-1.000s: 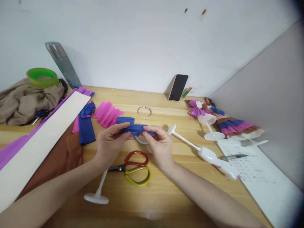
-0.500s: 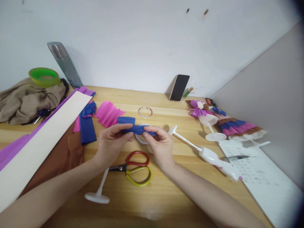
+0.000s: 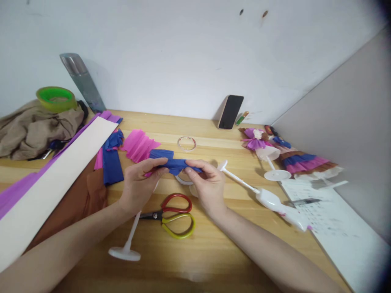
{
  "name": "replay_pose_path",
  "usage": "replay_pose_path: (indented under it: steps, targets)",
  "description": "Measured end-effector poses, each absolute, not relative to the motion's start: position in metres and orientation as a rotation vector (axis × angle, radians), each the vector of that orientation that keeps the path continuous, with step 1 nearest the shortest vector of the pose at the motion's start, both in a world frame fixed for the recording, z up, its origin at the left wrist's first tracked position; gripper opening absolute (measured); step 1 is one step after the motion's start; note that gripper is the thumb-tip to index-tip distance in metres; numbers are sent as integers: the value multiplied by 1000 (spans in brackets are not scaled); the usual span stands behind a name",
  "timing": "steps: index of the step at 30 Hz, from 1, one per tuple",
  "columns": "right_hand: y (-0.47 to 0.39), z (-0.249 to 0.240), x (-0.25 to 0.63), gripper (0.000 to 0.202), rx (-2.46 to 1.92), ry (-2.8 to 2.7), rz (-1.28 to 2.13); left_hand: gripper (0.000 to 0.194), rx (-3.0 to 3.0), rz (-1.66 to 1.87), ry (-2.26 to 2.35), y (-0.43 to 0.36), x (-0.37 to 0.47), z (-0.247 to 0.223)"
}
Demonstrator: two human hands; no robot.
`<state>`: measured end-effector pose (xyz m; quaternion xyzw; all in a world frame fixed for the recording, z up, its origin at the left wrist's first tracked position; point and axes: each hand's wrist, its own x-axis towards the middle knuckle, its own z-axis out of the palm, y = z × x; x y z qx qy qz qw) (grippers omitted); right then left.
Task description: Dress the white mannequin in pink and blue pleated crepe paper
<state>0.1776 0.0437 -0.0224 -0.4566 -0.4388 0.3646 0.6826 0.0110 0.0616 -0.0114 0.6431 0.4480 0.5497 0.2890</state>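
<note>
A narrow folded blue strip [image 3: 176,166] is stretched between both hands above the wooden table. My left hand [image 3: 142,183] pinches its left end between thumb and fingers. At the right end, my right hand [image 3: 206,183] grips it the same way. Behind the strip lies another blue pleated piece [image 3: 161,154], beside a crinkled pink piece [image 3: 140,145]. A white ring [image 3: 183,180] is partly hidden under the strip. Scissors [image 3: 171,215] with red and yellow handles lie just below the hands, and a white stand [image 3: 125,253] is near my left forearm.
At left are a long cream strip [image 3: 61,183], brown material [image 3: 71,207], a cloth [image 3: 36,130], green tape [image 3: 56,99] and a bottle [image 3: 82,81]. A phone [image 3: 231,112] leans at the back. Rightward are a white figure [image 3: 281,207], ruffled dresses [image 3: 305,160] and paper [image 3: 345,228].
My left hand has shifted slightly left along the blue strip, and more of the strip shows between the hands. Both hands still grip it.
</note>
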Motion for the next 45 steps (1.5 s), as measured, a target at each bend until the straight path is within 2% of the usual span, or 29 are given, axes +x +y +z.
replay_pose_path:
  steps: [7,23,30,37,42,45]
  targets:
    - [44,-24,180,15,-984,-1076,755,11,2112,1532,1117,64,5,-10]
    - [44,-28,179,4,-1055,-1066,786,9,2255,1588,1152,62,8,-6]
    - [45,-27,176,5,-1083,-1000,828,7,2075,1473,1383,61,10,-10]
    - [44,-23,175,7,-1062,-958,901,2,1861,1435,1372,62,10,-8]
    - [44,-21,177,9,-1059,-939,901,49,1594,1257,1180,60,12,2]
    - [43,-19,178,9,-1064,-942,913,61,1446,1140,1106,59,13,7]
